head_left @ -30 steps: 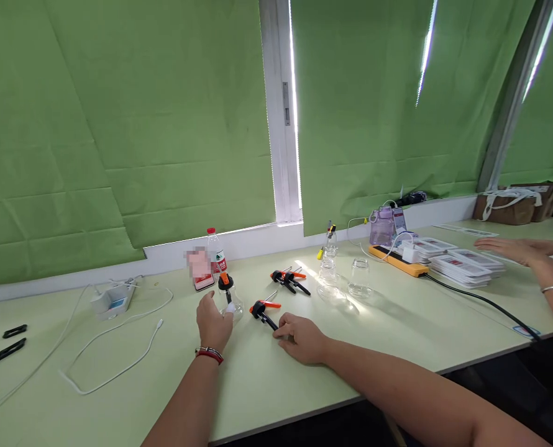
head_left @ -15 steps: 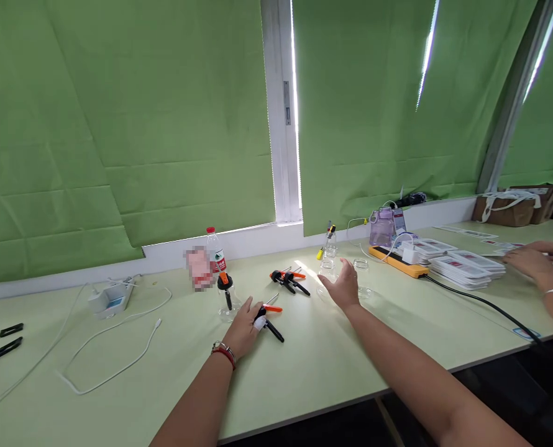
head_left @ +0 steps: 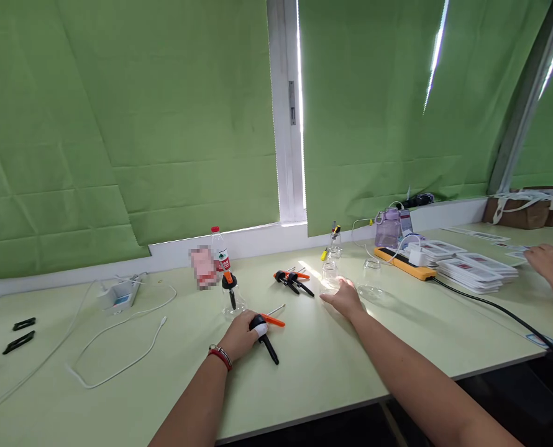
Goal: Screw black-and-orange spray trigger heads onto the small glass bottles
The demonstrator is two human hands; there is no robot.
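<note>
My left hand [head_left: 243,335] is closed on a black and orange clamp tool [head_left: 269,349] low over the table. My right hand [head_left: 345,299] has its fingers around the lower part of a clear glass jar [head_left: 330,270], which stands on the table. Left of centre, another black and orange tool [head_left: 229,280] stands in a clear glass flask [head_left: 232,307]. Several more black and orange tools [head_left: 294,280] lie between my hands. Right of my right hand, a second clear glass vessel [head_left: 372,279] stands on the table.
A red-capped bottle [head_left: 220,250] and a pink packet [head_left: 204,267] stand at the back. A white power strip [head_left: 122,297] and cable lie left. On the right are an orange power strip [head_left: 404,264], a purple bottle [head_left: 388,230], stacked cards [head_left: 476,272] and another person's hand [head_left: 551,264].
My right hand has come down onto the glass jar. My left hand has closed on the clamp tool, whose black handle has turned. The view has shifted slightly left.
</note>
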